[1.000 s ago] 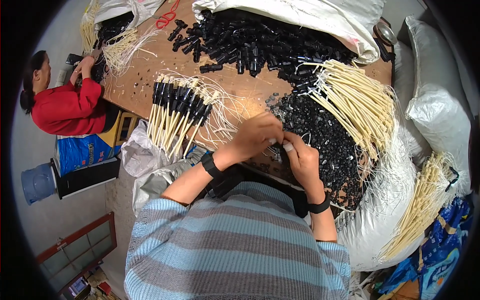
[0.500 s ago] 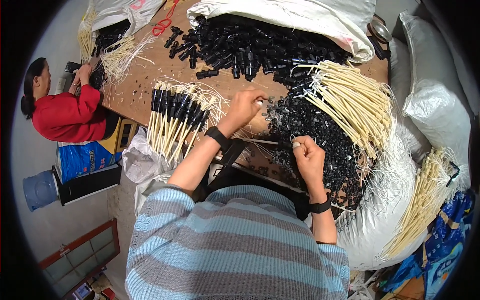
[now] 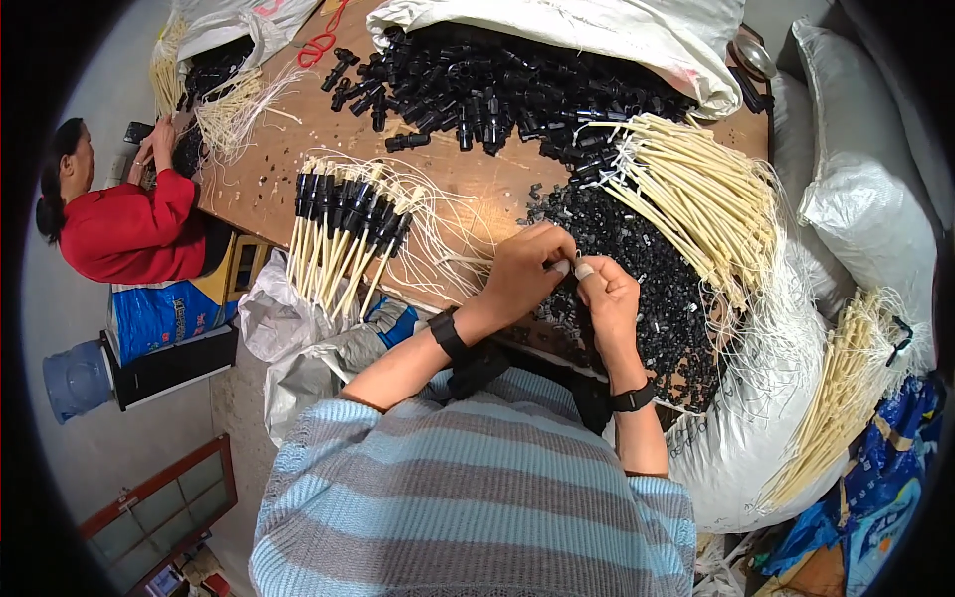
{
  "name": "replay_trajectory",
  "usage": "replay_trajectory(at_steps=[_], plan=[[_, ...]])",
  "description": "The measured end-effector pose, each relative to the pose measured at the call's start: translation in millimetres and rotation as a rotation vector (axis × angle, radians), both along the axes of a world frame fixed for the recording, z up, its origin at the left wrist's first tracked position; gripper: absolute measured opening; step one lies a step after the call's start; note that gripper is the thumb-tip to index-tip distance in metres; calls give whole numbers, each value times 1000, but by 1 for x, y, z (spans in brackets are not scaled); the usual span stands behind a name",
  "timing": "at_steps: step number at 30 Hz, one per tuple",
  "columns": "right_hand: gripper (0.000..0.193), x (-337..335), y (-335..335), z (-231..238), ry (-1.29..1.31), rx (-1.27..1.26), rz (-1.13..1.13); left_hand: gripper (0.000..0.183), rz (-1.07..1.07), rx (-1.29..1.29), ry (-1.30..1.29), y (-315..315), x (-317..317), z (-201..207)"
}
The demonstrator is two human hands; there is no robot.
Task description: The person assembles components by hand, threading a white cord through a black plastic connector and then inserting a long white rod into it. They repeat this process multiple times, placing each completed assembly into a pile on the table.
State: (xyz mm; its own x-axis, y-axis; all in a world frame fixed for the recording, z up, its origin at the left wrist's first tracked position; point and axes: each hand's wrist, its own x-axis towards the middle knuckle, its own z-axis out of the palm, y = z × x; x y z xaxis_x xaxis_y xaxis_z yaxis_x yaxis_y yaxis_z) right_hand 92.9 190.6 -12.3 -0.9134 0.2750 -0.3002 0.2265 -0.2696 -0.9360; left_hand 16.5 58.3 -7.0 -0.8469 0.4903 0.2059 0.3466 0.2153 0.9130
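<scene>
My left hand (image 3: 525,271) is closed in a pinch, its fingertips meeting those of my right hand (image 3: 609,298). What the left fingers hold is too small to make out. A thin white string (image 3: 579,255) shows at the pinched right fingertips. Both hands are over the near-left part of a pile of small black plastic pieces (image 3: 662,308). To the left of my hands lies a bundle of cream sticks with black sleeves (image 3: 343,214), white strings trailing from it toward my left wrist.
Black plastic connectors (image 3: 468,90) spill from a white sack (image 3: 597,25) at the back of the wooden table (image 3: 269,189). Cream sticks with strings (image 3: 696,199) lie at right, beside bulging white sacks (image 3: 865,179). A person in red (image 3: 129,224) works at far left near red-handled scissors (image 3: 318,48).
My left hand has moved from the pile's far-left edge toward me and right, meeting my right hand. My right hand has shifted slightly left and toward the far side.
</scene>
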Motion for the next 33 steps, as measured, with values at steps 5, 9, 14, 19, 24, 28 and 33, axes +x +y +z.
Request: replay_trajectory(at_steps=[5, 9, 14, 19, 24, 28, 33], plan=[[9, 2, -4, 6, 38, 426, -9, 18, 26, 24, -152, -1, -2, -7], [10, 4, -1, 0, 111, 646, 4, 18, 22, -22, -159, -5, -5, -4], [13, 5, 6, 5, 49, -146, -81, 30, -90, -58, -39, -9, -7, 7], [24, 10, 17, 9, 40, -18, 4, 35, -301, -189, 175, -18, -13, -3], [33, 10, 15, 20, 477, 1148, 232, 34, -217, -232, 195, -25, -11, -4], [34, 6, 15, 19, 347, 1055, 297, 27, -92, -287, 47, -23, -6, 6], [30, -2, 12, 15, 381, 974, 282, 31, -110, -318, 80, -29, -7, 4]])
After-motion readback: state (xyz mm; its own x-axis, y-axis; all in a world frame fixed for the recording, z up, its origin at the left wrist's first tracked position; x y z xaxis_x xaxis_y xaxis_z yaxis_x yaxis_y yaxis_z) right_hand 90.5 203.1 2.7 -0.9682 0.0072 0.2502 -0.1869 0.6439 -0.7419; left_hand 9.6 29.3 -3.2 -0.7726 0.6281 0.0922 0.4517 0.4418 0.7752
